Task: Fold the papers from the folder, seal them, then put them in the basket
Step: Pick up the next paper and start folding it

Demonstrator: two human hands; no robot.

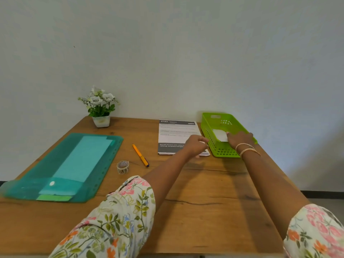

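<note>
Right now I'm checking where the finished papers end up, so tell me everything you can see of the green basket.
The green basket is a shallow rectangular tray of what looks like plastic, with slotted walls and a handle cut-out in its far end. It stands upright on the wooden table near the far right edge, beside a printed sheet. A folded white paper lies inside. The right hand reaches over its near right rim, fingers at the paper.

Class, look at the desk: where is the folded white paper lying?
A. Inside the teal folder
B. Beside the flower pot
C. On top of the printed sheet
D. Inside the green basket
D: the folded white paper lies inside the green basket, with the right hand at its edge.
</note>
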